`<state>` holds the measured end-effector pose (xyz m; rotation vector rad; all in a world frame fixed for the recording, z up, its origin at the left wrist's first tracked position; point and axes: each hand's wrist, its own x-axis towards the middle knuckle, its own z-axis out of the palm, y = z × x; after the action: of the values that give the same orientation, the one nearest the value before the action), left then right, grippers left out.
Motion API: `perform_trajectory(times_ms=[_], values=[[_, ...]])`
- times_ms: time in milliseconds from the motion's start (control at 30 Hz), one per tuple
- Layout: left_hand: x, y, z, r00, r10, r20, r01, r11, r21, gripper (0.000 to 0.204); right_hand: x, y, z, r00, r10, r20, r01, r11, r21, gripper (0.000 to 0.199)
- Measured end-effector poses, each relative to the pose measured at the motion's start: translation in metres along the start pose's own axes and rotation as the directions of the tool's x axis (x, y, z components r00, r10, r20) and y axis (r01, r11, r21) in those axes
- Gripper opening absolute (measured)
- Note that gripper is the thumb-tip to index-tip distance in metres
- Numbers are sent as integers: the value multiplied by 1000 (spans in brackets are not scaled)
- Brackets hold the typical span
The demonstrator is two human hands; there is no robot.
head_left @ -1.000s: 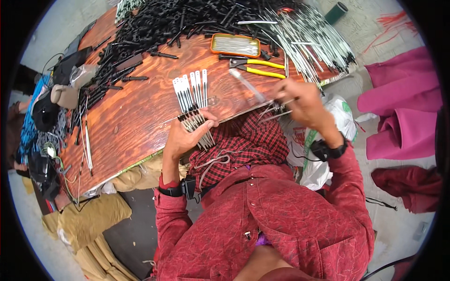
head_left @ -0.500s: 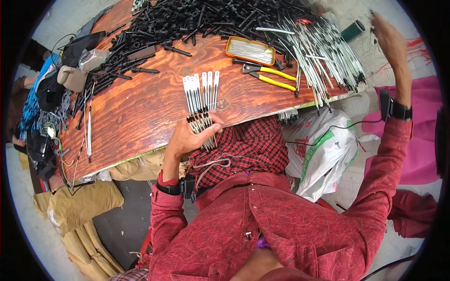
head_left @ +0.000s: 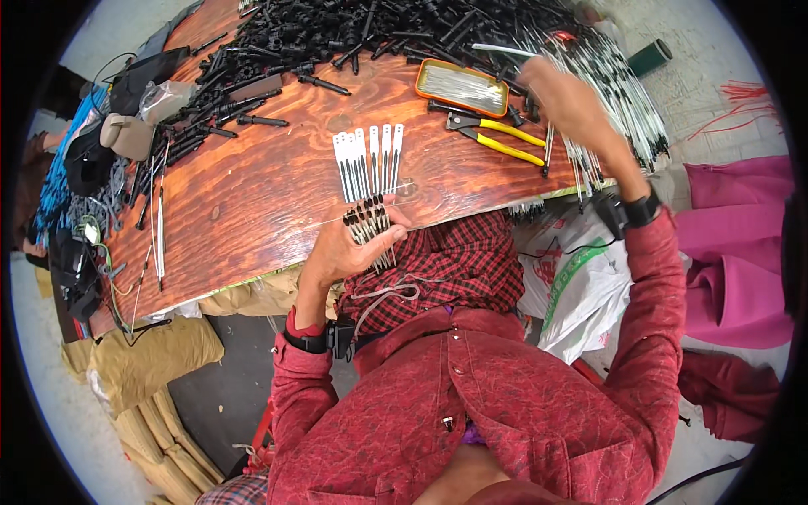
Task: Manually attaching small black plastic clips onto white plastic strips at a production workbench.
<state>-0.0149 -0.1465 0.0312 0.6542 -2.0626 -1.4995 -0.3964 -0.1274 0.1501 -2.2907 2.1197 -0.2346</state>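
Observation:
My left hand (head_left: 332, 252) is closed around a fanned bundle of thin sticks (head_left: 368, 220) at the table's near edge. The sticks have flat white tips (head_left: 347, 150), dark shafts and black collars; a few fine wires cross them. My right hand (head_left: 576, 109), blurred, is above the right side of the table, between a shallow orange tray (head_left: 419, 77) of thin silvery pins (head_left: 461, 89) and a heap of white rods with black ends (head_left: 627, 114). Its fingers are too smeared to show whether they hold anything. Yellow-handled pliers (head_left: 509, 139) lie just below the tray.
A large pile of black plastic parts (head_left: 295, 38) covers the far side of the wooden table (head_left: 252, 194). Blue and grey cords (head_left: 59, 185) and a beige case (head_left: 128, 136) are at the left. A dark green cylinder (head_left: 650, 57) stands beyond the rods; a white plastic bag (head_left: 581, 290) hangs below.
My right hand has swung in from the far right, past the white rods, toward the orange tray. My left hand keeps its grip on the bundle, with little movement.

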Motion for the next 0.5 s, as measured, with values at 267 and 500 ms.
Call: perform_trajectory(times_ms=[267,500], values=[[6,0,4,999,22,-28,-22,1000,5,20,6,-95,89,985,-172,17,134,822,553,20],[7,-6,4,995,96,-21,-96,995,-18,24,6,-102,104,967,-181,-177,238,887,396,11]])
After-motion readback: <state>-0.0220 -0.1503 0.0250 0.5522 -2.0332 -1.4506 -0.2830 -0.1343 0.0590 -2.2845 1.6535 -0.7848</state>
